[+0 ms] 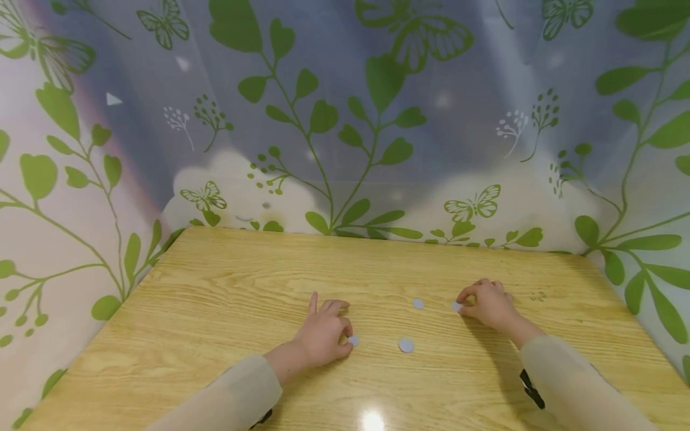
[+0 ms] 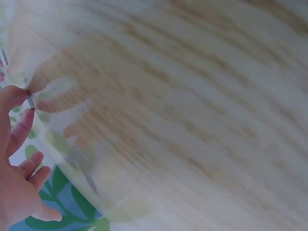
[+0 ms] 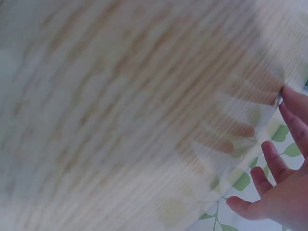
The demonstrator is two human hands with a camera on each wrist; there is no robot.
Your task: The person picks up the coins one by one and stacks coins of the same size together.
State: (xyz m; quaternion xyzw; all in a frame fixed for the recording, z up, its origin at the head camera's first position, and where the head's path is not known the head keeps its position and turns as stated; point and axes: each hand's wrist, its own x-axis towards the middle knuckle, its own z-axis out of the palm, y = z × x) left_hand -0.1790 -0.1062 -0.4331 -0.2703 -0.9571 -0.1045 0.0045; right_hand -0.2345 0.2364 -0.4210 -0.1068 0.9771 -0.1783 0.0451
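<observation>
My left hand [image 1: 322, 335] pinches a small pale round disc [image 1: 353, 340] by its edge between thumb and index finger, low at the table surface. Its other fingers spread away from the disc. In the left wrist view, this disc [image 2: 31, 100] shows edge-on between the fingertips. Farther right, my right hand [image 1: 489, 304] pinches a similar disc [image 1: 456, 306]; only a sliver of that disc [image 3: 279, 100] appears in the right wrist view. Between the hands lie two more flat discs, a nearer one [image 1: 406, 345] and a farther one [image 1: 418, 304].
The discs lie on a wood-grain table [image 1: 226, 281] with a glossy surface. Behind it and along both sides hangs a curtain [image 1: 334, 161] printed with green leaves and butterflies. A bright light reflection sits near the table's front middle.
</observation>
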